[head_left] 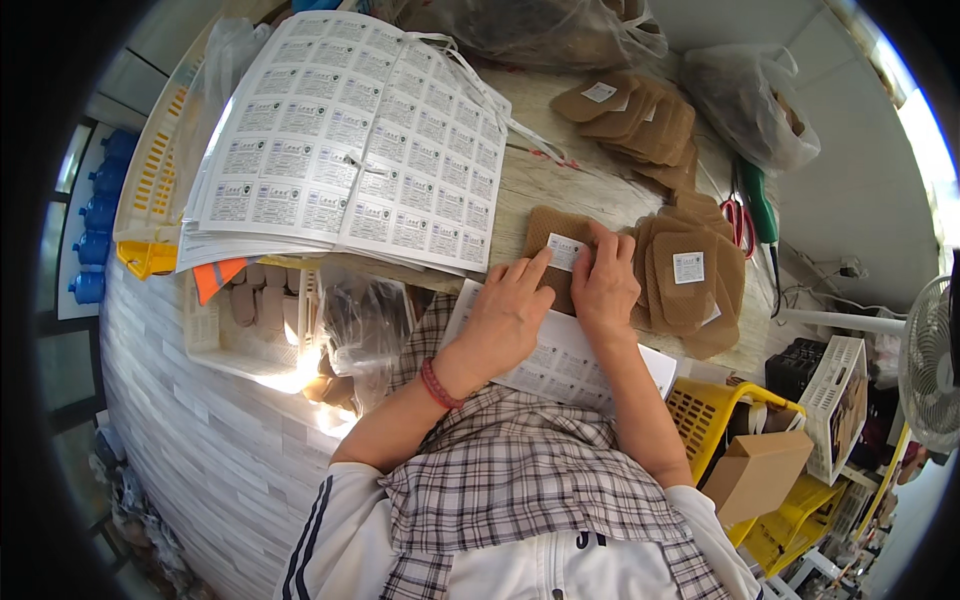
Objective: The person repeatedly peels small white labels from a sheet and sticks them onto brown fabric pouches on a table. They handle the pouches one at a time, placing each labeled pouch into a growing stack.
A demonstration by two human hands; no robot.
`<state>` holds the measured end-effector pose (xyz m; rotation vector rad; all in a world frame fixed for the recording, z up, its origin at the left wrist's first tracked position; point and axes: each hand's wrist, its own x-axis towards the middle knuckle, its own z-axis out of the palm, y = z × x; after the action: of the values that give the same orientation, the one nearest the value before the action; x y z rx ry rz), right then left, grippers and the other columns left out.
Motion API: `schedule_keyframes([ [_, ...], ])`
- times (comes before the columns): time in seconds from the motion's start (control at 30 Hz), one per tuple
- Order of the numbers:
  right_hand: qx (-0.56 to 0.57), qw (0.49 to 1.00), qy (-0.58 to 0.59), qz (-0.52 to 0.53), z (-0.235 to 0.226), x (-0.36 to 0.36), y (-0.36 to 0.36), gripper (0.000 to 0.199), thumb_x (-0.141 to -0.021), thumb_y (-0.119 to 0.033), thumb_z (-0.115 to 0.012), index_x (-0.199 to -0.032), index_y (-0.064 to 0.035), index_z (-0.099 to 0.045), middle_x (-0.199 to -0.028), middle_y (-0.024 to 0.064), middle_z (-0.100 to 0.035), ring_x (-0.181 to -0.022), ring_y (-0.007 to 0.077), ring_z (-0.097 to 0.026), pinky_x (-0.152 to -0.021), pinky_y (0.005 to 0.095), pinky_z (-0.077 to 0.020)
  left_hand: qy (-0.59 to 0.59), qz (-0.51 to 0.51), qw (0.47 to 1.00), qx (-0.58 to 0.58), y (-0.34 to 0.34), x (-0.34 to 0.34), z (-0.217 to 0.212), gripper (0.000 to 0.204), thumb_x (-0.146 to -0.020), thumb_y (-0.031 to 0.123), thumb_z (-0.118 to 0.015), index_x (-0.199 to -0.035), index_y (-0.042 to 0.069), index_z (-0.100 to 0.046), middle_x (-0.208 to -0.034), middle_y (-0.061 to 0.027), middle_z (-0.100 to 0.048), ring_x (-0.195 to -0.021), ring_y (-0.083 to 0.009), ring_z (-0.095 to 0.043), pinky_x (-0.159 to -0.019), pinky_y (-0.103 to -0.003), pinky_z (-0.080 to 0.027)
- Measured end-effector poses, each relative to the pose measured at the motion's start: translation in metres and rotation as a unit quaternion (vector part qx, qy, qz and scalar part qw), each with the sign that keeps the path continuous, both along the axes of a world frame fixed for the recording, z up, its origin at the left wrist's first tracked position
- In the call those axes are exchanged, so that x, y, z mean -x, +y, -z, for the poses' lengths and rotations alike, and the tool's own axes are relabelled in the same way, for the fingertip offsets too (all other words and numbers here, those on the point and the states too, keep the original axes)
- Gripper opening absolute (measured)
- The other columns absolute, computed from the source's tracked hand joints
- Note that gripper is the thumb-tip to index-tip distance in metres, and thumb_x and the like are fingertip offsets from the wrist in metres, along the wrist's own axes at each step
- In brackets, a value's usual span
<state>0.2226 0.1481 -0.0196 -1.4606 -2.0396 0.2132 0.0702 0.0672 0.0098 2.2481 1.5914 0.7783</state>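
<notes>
Both hands [606,285], slightly spread, touch a white label [564,252], its print illegible, on a brown pad [558,221].

Grey plank-patterned floor [190,430] — pale wall [850,190] right — bright light [921,130] beside it.

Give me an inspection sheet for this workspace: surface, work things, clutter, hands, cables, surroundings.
Surface: wood-look table, partly covered
Work things: brown pad bearing white label; pad stack at right; label sheets at left
Clutter: red-handled scissors, green-handled tool, plastic bag
Hands: left hand and right hand at the label; exact grip unclear
Cables: dark cord below the green-handled tool
Surroundings: fan, yellow crate, blue bottles
</notes>
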Motion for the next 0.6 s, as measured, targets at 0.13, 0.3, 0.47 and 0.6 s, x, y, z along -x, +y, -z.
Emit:
schedule_keyframes([
  [0.13,-0.024,1.0,0.003,0.015,0.005,-0.002,0.003,0.028,-0.09,-0.01,-0.067,-0.118,-0.0102,-0.064,-0.106,0.008,-0.06,-0.086,0.028,-0.066,-0.063,0.0388,-0.055,0.02,0.004,0.999,0.035,0.007,0.002,0.002,0.006,-0.079,0.004,-0.064,-0.081,-0.001,-0.062,-0.144,-0.0268,-0.048,-0.118,-0.0359,-0.05,-0.099,-0.047,-0.042],
  [0.3,-0.085,0.996,0.021,-0.005,0.005,-0.002,0.007,0.015,-0.087,-0.007,-0.069,-0.101,-0.0093,-0.066,-0.096,0.0058,-0.062,-0.083,0.0276,-0.065,-0.064,0.0391,-0.0531,0.01,0.007,1.0,0.017,0.008,0.002,0.005,0.006,-0.078,0.004,-0.065,-0.08,-0.001,-0.062,-0.145,-0.0268,-0.047,-0.116,-0.0358,-0.05,-0.099,-0.047,-0.042],
  [0.47,-0.104,0.99,0.084,-0.038,0.004,-0.004,0.015,0.01,-0.088,-0.006,-0.067,-0.096,-0.0092,-0.062,-0.089,0.0084,-0.064,-0.08,0.0316,-0.064,-0.066,0.0442,-0.0512,-0.007,0.004,1.0,0.015,0.001,0.0,0.003,0.007,-0.079,0.003,-0.066,-0.082,-0.002,-0.062,-0.145,-0.0282,-0.046,-0.125,-0.0394,-0.047,-0.104,-0.048,-0.04],
  [0.6,0.028,0.995,0.096,-0.009,-0.004,-0.01,0.016,0.011,-0.092,-0.011,-0.061,-0.102,-0.0084,-0.058,-0.082,0.0146,-0.066,-0.079,0.0376,-0.065,-0.07,0.05,-0.0502,-0.016,0.0,1.0,-0.002,-0.007,-0.003,0.004,0.009,-0.082,0.003,-0.067,-0.085,-0.002,-0.06,-0.145,-0.03,-0.045,-0.135,-0.0442,-0.042,-0.11,-0.05,-0.035],
])
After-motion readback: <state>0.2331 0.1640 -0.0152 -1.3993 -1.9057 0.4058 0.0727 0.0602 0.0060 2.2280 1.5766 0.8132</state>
